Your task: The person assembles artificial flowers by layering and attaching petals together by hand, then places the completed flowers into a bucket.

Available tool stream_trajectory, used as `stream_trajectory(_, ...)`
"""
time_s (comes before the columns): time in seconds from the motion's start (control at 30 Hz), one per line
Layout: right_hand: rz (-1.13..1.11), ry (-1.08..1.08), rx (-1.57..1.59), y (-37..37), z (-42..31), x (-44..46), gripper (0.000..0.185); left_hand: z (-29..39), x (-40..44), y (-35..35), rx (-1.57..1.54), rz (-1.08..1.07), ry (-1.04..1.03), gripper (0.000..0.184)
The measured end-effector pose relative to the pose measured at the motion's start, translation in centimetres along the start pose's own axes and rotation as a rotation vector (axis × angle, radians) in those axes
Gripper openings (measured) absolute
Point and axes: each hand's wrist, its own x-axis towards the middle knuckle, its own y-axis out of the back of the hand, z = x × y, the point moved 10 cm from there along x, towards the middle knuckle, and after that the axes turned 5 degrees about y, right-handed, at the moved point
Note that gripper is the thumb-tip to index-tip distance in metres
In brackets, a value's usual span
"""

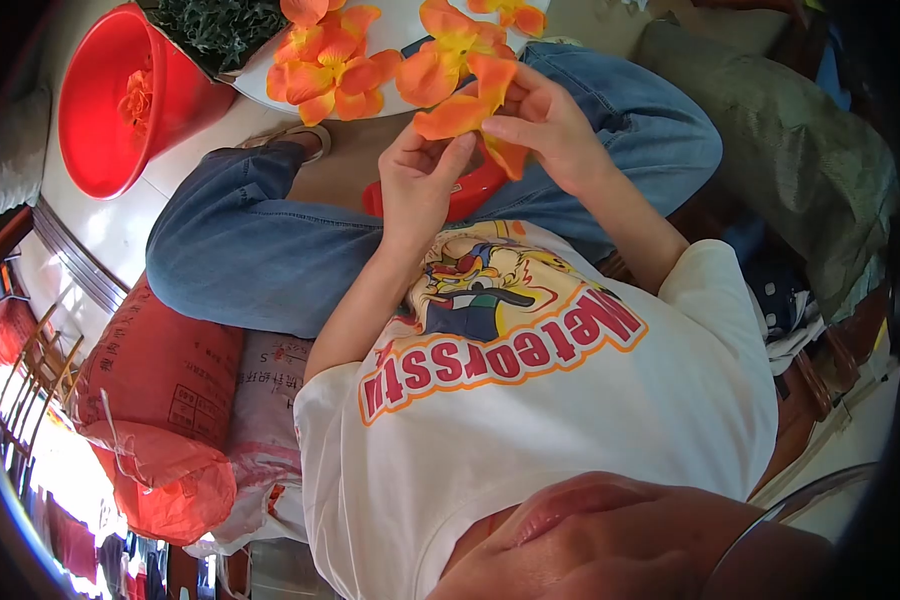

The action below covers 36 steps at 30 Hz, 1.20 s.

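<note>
My left hand (pixel 417 185) and my right hand (pixel 555 128) are close together above my lap. Between them is an orange artificial flower petal piece (pixel 453 117) with yellow tinges. My right thumb and fingers pinch it from the right. The left thumb and forefinger are closed at its lower edge. Just beyond my hands, more orange artificial flowers (pixel 335 75) lie on a white surface (pixel 253 82). One orange-yellow bloom (pixel 438 68) almost touches the held piece. Behind my hands, a red object (pixel 478 190) rests near my lap, partly hidden; its kind cannot be made out.
A red bucket (pixel 75 125) with an orange flower inside stands at the upper left. Beside it is a box of dark green artificial foliage (pixel 215 30). Red sacks (pixel 155 370) lie at my left, a grey-green sack (pixel 770 150) at my right.
</note>
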Motion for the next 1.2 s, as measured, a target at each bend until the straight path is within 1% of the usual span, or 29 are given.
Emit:
stream_trajectory(0.17,-0.048,-0.026,0.012,0.6,0.2,0.4,0.038,0.2,0.2,0.6,-0.076,0.020,0.042,0.029)
stream_trajectory(0.27,0.049,-0.076,0.051,1.7,1.1,0.2,0.039,-0.3,0.4,1.0,-0.091,0.026,0.054,0.030)
stream_trajectory(0.37,0.087,-0.066,0.010,2.0,0.7,0.2,0.039,-0.6,0.5,1.3,-0.112,0.046,0.067,0.029)
stream_trajectory(0.47,0.049,-0.042,-0.139,1.7,0.8,-0.1,0.037,-1.2,0.4,1.3,-0.123,0.049,0.087,0.029)
stream_trajectory(0.53,0.045,-0.094,-0.170,2.1,1.4,-0.3,0.037,-1.4,0.2,1.2,-0.106,0.048,0.107,0.029)
stream_trajectory(0.63,0.067,-0.124,-0.157,2.5,1.8,-0.3,0.036,-1.4,0.2,1.2,-0.093,0.059,0.028,0.029)
stream_trajectory(0.67,0.079,-0.126,-0.143,2.6,1.9,-0.3,0.036,-1.4,0.3,1.3,-0.079,0.070,0.034,0.028)
stream_trajectory(0.77,0.094,-0.076,-0.174,2.7,1.0,0.5,0.036,-0.4,1.0,1.5,-0.039,0.099,0.027,0.026)
stream_trajectory(0.87,0.078,0.052,-0.264,2.5,-0.9,2.5,0.029,1.7,2.4,1.4,0.008,0.127,-0.043,0.023)
stream_trajectory(0.93,0.152,0.163,-0.451,1.7,-4.2,3.8,0.035,2.8,3.6,1.5,0.050,0.145,-0.106,0.021)
stream_trajectory(0.97,0.189,0.219,-0.545,1.5,-5.4,4.1,0.038,3.2,4.2,1.8,0.117,0.160,-0.121,0.021)
stream_trajectory(1.07,0.148,0.186,-0.580,2.2,-4.6,5.8,0.043,3.6,5.0,2.1,0.167,0.157,-0.164,0.021)
stream_trajectory(1.17,0.133,0.140,-0.718,2.4,-4.9,6.4,0.040,2.9,5.2,2.4,0.146,0.168,-0.161,0.019)
stream_trajectory(1.2,0.087,0.129,-0.712,2.3,-4.7,6.7,0.039,2.7,5.1,2.6,0.150,0.184,-0.131,0.017)
